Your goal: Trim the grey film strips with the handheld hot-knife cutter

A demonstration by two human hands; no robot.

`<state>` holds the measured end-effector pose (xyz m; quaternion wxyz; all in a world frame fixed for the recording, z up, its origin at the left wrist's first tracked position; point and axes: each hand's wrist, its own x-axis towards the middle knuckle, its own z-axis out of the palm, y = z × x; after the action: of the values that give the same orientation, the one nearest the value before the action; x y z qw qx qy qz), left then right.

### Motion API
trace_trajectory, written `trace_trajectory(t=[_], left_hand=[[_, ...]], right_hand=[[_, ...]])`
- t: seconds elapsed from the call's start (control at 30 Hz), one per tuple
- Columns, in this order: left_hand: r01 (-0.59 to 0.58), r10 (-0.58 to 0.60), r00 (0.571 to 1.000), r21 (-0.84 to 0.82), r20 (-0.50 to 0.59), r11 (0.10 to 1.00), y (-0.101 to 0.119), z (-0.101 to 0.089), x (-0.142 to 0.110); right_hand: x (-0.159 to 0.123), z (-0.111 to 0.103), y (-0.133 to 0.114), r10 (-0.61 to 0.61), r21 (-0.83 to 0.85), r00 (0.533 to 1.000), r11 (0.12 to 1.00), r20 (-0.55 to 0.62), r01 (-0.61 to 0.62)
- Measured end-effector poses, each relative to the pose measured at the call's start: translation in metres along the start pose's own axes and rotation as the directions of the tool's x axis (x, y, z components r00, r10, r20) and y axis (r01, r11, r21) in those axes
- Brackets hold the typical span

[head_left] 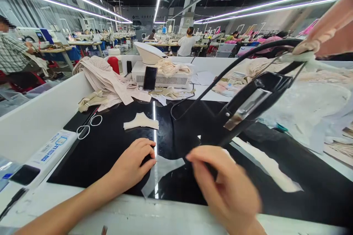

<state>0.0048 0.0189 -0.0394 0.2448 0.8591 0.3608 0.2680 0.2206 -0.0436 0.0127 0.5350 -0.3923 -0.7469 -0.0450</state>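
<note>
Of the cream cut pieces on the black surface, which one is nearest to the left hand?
The short cream piece with a raised middle edge, just beyond the left hand; the long narrow strip lies farther away, to the right.

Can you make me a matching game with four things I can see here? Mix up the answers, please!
Things:
1. White cord
2. Vented box
3. Shiny work mat
4. Right hand

Colour, place or state:
A. Black
B. Looks blurry
C. Curled in loops
D. Just behind the upright phone

Right pairs: 1-C, 2-D, 3-A, 4-B
</note>
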Motion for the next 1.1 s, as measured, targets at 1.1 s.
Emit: trace_trajectory(t=[1.1], left_hand=[[0.318, -0.277, 0.933, 0.162, -0.231, 0.934, -0.048, -0.052, 0.075]], right_hand=[[0.06, 0.123, 0.088, 0.35, -0.362, 0.85, 0.909, 0.394, -0.207]])
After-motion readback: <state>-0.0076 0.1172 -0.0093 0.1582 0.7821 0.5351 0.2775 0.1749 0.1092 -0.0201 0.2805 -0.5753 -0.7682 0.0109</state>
